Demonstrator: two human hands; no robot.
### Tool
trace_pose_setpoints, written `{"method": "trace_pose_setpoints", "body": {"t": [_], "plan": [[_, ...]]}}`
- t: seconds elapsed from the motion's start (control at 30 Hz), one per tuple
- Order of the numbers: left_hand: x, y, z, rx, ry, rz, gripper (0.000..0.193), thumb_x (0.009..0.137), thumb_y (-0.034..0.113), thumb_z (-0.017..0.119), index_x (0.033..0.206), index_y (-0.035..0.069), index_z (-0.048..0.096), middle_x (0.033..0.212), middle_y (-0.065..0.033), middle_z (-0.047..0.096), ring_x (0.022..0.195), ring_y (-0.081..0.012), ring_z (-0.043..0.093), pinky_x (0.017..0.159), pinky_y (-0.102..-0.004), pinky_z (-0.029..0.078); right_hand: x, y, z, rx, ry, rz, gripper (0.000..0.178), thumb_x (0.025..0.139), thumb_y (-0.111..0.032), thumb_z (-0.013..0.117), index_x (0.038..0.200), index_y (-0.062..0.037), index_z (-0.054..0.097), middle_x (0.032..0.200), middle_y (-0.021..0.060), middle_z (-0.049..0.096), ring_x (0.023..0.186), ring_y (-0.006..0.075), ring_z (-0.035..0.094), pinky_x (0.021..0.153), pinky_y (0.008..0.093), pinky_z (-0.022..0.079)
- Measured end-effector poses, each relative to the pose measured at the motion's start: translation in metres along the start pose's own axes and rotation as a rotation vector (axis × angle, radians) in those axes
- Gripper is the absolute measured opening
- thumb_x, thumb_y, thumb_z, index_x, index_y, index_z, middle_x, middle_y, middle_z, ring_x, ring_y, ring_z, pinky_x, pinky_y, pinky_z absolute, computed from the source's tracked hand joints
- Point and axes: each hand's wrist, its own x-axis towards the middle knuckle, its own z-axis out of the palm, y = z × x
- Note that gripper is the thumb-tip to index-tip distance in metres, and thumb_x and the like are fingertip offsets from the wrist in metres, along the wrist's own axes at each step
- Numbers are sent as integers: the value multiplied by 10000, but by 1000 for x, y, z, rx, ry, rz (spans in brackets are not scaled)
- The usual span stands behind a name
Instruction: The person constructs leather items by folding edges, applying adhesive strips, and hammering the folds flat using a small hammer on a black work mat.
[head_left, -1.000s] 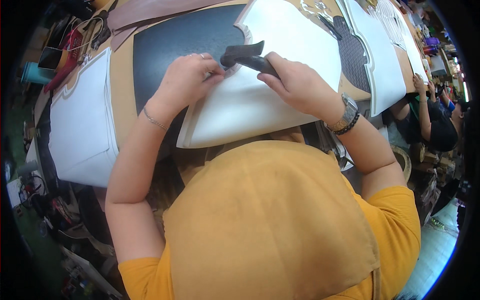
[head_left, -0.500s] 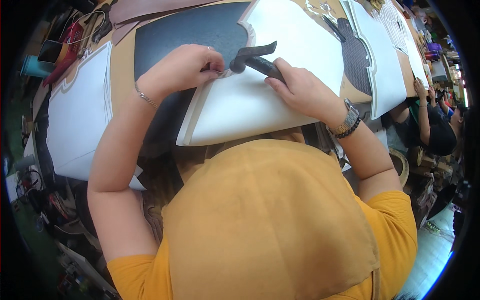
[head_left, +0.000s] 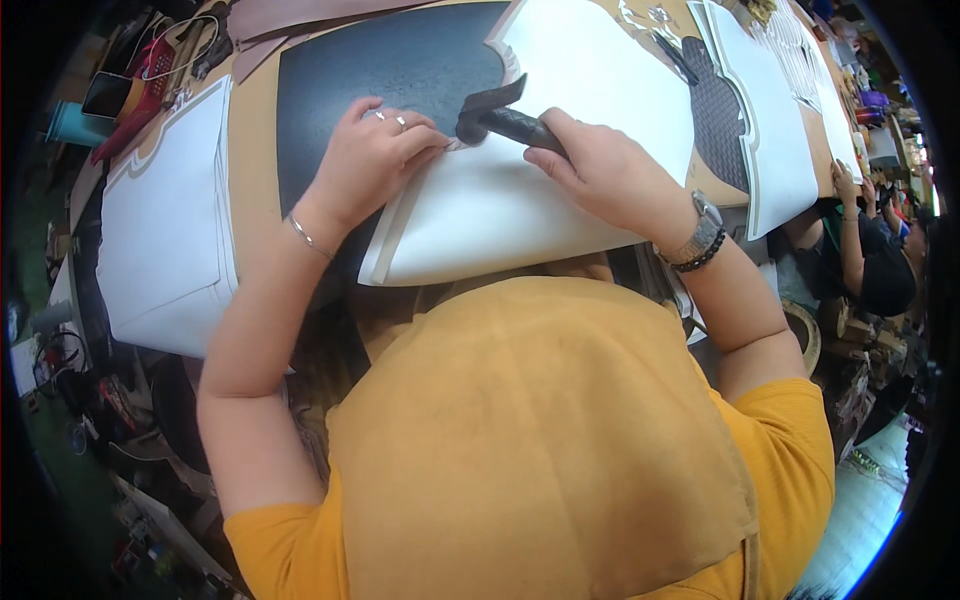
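Note:
A large white cut sheet (head_left: pixel 520 200) lies on the workbench over a dark textured mat (head_left: pixel 390 75). My right hand (head_left: pixel 605 175) grips the dark handle of a small hammer (head_left: pixel 500 115), whose head rests at the sheet's upper left edge. My left hand (head_left: pixel 370 160) lies with its fingers pressed down on that same edge, right beside the hammer head. A bracelet is on my left wrist, a watch and bead band on my right.
Another white panel (head_left: pixel 165 230) lies at the left of the bench. More white sheets and a dark woven piece (head_left: pixel 715 120) lie to the right. A phone and cables (head_left: pixel 140 70) sit at the far left. Another person (head_left: pixel 865 250) works at the right.
My left forearm has swung out to the left while its fingers stay on the sheet's edge. The hammer has shifted slightly along the edge.

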Motion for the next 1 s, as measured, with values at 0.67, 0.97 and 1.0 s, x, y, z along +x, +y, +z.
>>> {"method": "trace_pose_setpoints", "body": {"t": [0.67, 0.97, 1.0], "plan": [[-30, 59, 11, 126, 125, -687, 599, 819, 502, 741, 1264, 108, 664, 1351, -94, 581, 1254, -275, 544, 1063, -648, 354, 37, -6, -4, -26, -44, -106, 301, 1006, -298, 578, 989, -4, 517, 766, 234, 616, 739, 444, 598, 667, 497, 463], [-1, 40, 9, -105, 169, -615, 303, 892, 273, 726, 1126, 83, 739, 1096, -88, 673, 1011, -262, 651, 885, -419, 508, 19, 7, 0, 106, -37, 67, 309, 1001, -299, 570, 991, 3, 502, 750, 264, 639, 732, 459, 638, 675, 506, 501], [-1, 39, 8, -207, 175, -651, 283, 892, 241, 726, 1120, 75, 737, 1072, -93, 672, 972, -266, 657, 849, -395, 521, 18, 7, 2, 124, -38, 80, 306, 1002, -297, 568, 992, 2, 502, 749, 262, 640, 730, 459, 638, 673, 507, 501]]}}
